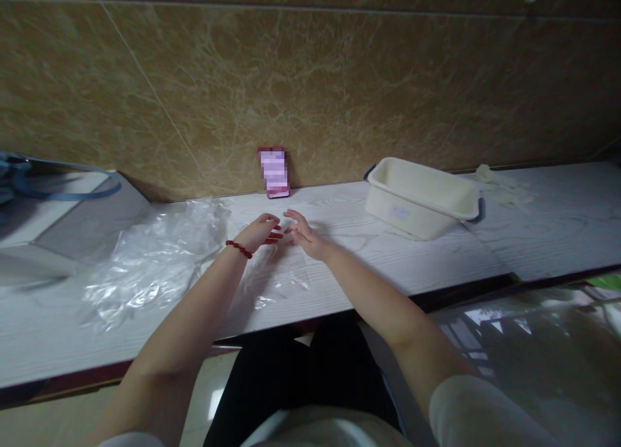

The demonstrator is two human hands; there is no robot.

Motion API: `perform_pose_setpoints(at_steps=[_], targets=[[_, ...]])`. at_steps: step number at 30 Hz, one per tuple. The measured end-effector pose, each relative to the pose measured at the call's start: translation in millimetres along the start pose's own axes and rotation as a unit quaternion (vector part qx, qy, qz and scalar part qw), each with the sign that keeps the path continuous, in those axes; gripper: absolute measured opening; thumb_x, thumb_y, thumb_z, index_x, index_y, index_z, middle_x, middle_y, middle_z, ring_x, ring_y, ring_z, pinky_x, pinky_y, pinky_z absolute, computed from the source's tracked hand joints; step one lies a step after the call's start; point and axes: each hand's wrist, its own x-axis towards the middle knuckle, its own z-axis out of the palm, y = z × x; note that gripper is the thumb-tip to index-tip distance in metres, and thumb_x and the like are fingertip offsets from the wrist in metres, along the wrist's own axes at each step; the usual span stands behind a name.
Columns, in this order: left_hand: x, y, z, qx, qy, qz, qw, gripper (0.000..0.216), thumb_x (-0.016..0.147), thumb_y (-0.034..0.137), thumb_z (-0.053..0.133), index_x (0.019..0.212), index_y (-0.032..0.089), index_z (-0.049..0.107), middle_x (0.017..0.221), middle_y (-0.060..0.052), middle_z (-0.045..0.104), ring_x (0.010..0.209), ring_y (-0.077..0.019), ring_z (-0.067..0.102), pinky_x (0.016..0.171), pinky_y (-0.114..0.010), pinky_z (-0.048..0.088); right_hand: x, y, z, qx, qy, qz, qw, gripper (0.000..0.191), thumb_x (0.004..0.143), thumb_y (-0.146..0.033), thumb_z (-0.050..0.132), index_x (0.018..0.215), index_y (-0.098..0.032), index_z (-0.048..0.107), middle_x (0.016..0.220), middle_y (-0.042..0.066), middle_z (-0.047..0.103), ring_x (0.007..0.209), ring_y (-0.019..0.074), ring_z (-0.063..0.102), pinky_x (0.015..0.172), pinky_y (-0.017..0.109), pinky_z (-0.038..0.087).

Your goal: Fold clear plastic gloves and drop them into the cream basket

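Note:
My left hand (261, 232), with a red bead bracelet at the wrist, reaches over the white table (378, 266), fingers stretched out and slightly curled. My right hand (303, 233) lies just beside it, fingers spread flat, fingertips nearly touching the left ones. Both hands rest at the far edge of a sheet of clear plastic film (160, 259) that spreads crumpled to the left and under my hands. Neither hand clearly grips anything.
A small red phone-like object (274, 172) leans against the brown marble wall. A cream plastic tub (420, 198) stands to the right, with pale gloves (502, 183) beyond it. A grey box (82, 220) with a blue strap sits at far left.

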Motion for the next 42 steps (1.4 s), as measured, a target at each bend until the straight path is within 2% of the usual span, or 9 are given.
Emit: perform_pose_setpoints(at_steps=[3,7,12,16,22,26,37,40,42], targets=[[-4.0,-6.1,2.9,0.028,0.002,-0.013,1.0,0.026,0.073,0.03,0.056,0.092,0.017,0.044,0.083,-0.005,0.058,0.054,-0.0094,0.056,0.056,-0.026,0.049,-0.7,-3.6,2.4,0.033,-0.018,-0.006,0.999,0.052,0.087,-0.042,0.03,0.133,-0.029,0.009,0.139,0.009,0.019,0.098,0.0133,0.048,0.08,0.032,0.047],[-2.6,-13.8,7.7,0.112,0.016,0.014,0.993,0.038,0.068,0.019,0.06,0.101,0.014,0.042,0.08,-0.006,0.06,0.055,-0.01,0.056,0.054,-0.023,0.047,1.7,-3.9,-0.1,0.066,0.027,0.014,0.997,0.049,0.089,-0.044,0.021,0.133,-0.03,0.006,0.133,0.009,0.03,0.089,0.011,0.052,0.073,0.03,0.048],[-1.3,-14.0,4.4,0.289,0.044,0.068,0.954,0.041,0.06,0.015,0.061,0.099,0.015,0.049,0.086,-0.006,0.061,0.062,-0.0117,0.057,0.053,-0.02,0.043,4.9,1.0,-18.7,-0.122,0.137,0.074,0.98,0.035,0.088,-0.03,0.028,0.12,-0.021,0.039,0.115,0.007,0.048,0.092,0.0118,0.051,0.082,0.03,0.043],[2.1,-11.7,-4.0,0.333,0.053,0.088,0.937,0.039,0.059,0.018,0.06,0.097,0.016,0.053,0.087,-0.005,0.063,0.067,-0.0126,0.058,0.055,-0.02,0.043,-1.5,-7.4,-32.7,-0.322,0.024,0.083,0.943,0.029,0.077,-0.028,0.052,0.104,-0.017,0.055,0.102,0.006,0.055,0.099,0.0156,0.047,0.092,0.033,0.033],[12.7,-15.5,-13.5,0.358,0.045,0.099,0.927,0.038,0.059,0.019,0.058,0.096,0.016,0.055,0.088,-0.004,0.063,0.065,-0.012,0.057,0.054,-0.02,0.042,-9.5,-17.2,-32.3,-0.41,-0.092,0.062,0.905,0.037,0.072,-0.034,0.059,0.106,-0.02,0.059,0.099,0.006,0.057,0.094,0.0161,0.048,0.088,0.03,0.033],[14.6,-16.5,-13.6,0.385,0.051,0.098,0.916,0.035,0.058,0.018,0.057,0.093,0.016,0.055,0.086,-0.003,0.062,0.064,-0.0119,0.057,0.052,-0.019,0.041,-8.9,-17.2,-31.0,-0.441,-0.114,0.082,0.887,0.027,0.08,-0.03,0.048,0.104,-0.026,0.062,0.099,0.004,0.057,0.094,0.0163,0.047,0.085,0.03,0.034],[18.6,-22.1,-16.7,0.442,0.06,0.119,0.887,0.031,0.063,0.024,0.057,0.093,0.018,0.055,0.086,-0.004,0.063,0.072,-0.0155,0.059,0.06,-0.022,0.044,-8.2,-19.9,-29.8,-0.459,-0.136,0.122,0.869,0.03,0.081,-0.025,0.045,0.105,-0.032,0.061,0.101,0.002,0.056,0.097,0.0184,0.045,0.085,0.031,0.034],[8.3,-18.8,-8.9,0.498,0.09,0.185,0.842,0.03,0.07,0.023,0.05,0.098,0.013,0.056,0.095,-0.011,0.061,0.084,-0.0194,0.058,0.074,-0.027,0.044,-8.6,-20.7,-29.3,-0.464,-0.137,0.123,0.867,0.03,0.081,-0.024,0.044,0.105,-0.032,0.061,0.102,0.002,0.056,0.098,0.019,0.045,0.083,0.031,0.035],[-3.0,-19.6,1.3,0.539,0.069,0.268,0.796,0.032,0.077,0.024,0.042,0.103,0.012,0.056,0.107,-0.014,0.058,0.1,-0.0233,0.053,0.088,-0.035,0.038,-9.1,-21.7,-29.0,-0.47,-0.137,0.117,0.864,0.03,0.081,-0.025,0.044,0.104,-0.031,0.062,0.103,0.003,0.056,0.098,0.0193,0.045,0.083,0.031,0.036]])
